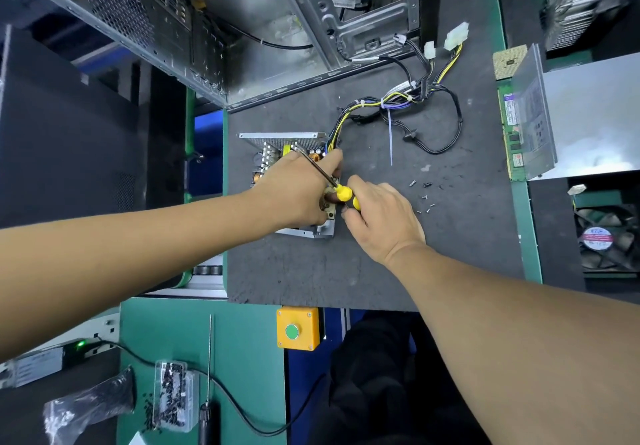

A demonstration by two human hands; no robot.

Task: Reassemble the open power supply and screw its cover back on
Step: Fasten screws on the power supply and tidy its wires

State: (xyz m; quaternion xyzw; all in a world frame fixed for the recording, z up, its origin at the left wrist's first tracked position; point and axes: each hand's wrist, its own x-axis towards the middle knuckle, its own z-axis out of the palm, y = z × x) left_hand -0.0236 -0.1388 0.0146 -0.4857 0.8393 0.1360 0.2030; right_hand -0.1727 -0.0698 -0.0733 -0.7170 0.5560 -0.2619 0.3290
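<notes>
The open power supply [273,143] sits on the dark mat, its circuit board and coils exposed, its cable bundle [408,105] trailing to the upper right. My left hand [298,191] lies over the unit, fingers curled round its right edge. My right hand [381,219] grips a yellow-handled screwdriver [343,193], whose shaft slants up-left across my left hand into the unit. Several loose screws [424,198] lie on the mat just right of my right hand. The grey metal cover [568,112] rests at the right edge of the bench.
An open computer case [242,28] lies behind the power supply. A RAM stick [512,139] and a CPU [509,61] lie by the cover; a fan [602,236] sits further right. Near me are a yellow button box [298,328], a screw box [175,396] and a black screwdriver [209,410].
</notes>
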